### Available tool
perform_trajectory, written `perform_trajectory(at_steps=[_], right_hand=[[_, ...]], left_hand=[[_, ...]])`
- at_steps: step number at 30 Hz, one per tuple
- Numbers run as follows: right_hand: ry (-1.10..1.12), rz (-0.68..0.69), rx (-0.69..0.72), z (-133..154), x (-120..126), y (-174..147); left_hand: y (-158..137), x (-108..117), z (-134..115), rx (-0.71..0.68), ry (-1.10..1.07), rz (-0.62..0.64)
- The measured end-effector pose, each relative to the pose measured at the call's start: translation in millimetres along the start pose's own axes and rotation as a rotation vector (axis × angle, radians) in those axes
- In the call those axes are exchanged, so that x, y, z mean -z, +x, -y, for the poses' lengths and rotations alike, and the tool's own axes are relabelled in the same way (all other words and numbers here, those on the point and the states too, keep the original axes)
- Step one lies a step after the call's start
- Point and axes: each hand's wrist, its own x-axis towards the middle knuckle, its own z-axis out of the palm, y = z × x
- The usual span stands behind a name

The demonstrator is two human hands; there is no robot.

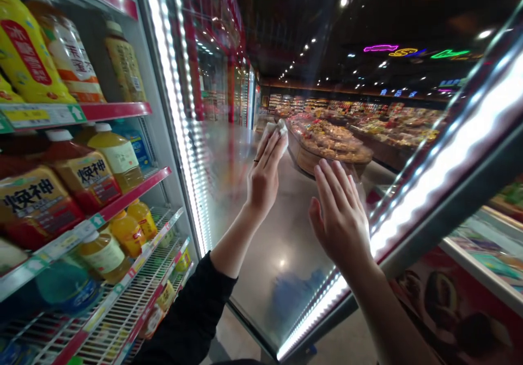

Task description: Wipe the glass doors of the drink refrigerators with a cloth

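Observation:
My left hand [266,166] presses a crumpled white cloth [281,127] against the inner face of a glass door [281,212]. The cloth lies under my fingertips, so most of it is hidden. Lower and to the right, my right hand [341,212] holds nothing. Its fingers are stretched out, palm toward the glass, close to the lit door frame [441,180]; whether the palm touches the pane I cannot tell.
Left of the door are cooler shelves [134,190] with yellow drink bottles [32,49] and dark red bottles [90,174]. A bright LED strip [175,109] runs up the cooler's edge. Through the glass show a produce stand [327,141] and, at right, a chest display [482,256].

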Motion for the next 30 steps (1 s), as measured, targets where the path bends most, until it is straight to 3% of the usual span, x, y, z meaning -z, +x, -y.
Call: perform_trajectory(at_steps=[5,8,13,16,23,27,30], right_hand=[[0.025,-0.019,0.01,7.4,-17.3,8.8],[0.053,-0.012,0.017,12.8,-28.9,18.4],[0.08,-0.013,0.025,20.3,-41.9,35.1],[0.086,-0.012,0.041,24.5,-47.5,43.2],[0.123,-0.011,0.106,42.9,-68.9,66.6],[0.123,-0.013,0.086,51.1,-80.1,78.2],[0.097,0.007,0.092,52.8,-85.4,81.5]], left_hand=[[-25.9,5.8,-1.5,0.134,-0.051,-0.052],[-18.7,2.7,0.1,0.111,-0.089,-0.035],[12.8,6.8,44.0,0.069,-0.105,0.011],[9.0,17.4,63.4,0.085,-0.059,-0.027],[-23.0,27.2,50.1,0.097,-0.009,-0.039],[1.0,30.8,78.2,0.056,-0.063,0.002],[10.3,40.2,104.4,0.047,-0.023,-0.039]])
